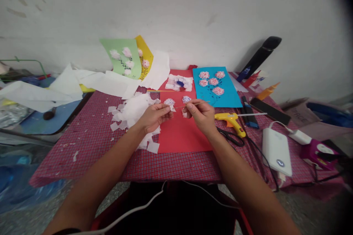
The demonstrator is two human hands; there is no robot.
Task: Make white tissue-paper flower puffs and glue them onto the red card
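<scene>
My left hand (pixel 154 115) pinches a small white tissue piece (pixel 173 108) over the red paper sheet (pixel 182 132). My right hand (pixel 200 114) is closed on a thin wooden stick (pixel 193 105) whose tip meets that tissue piece. Two small tissue flowers (pixel 169 101) lie stuck on the red sheet just beyond my fingers. A pile of white tissue squares (pixel 132 114) lies to the left of my left hand.
A blue card with pink flowers (pixel 217 97) lies behind my right hand. A yellow glue gun (pixel 231 119), black scissors (pixel 231 137), a white power bank (pixel 276 151) and a purple device (pixel 317 152) sit right. Green and yellow cards (pixel 124 58) lean on the wall. Checked tablecloth (pixel 91 136).
</scene>
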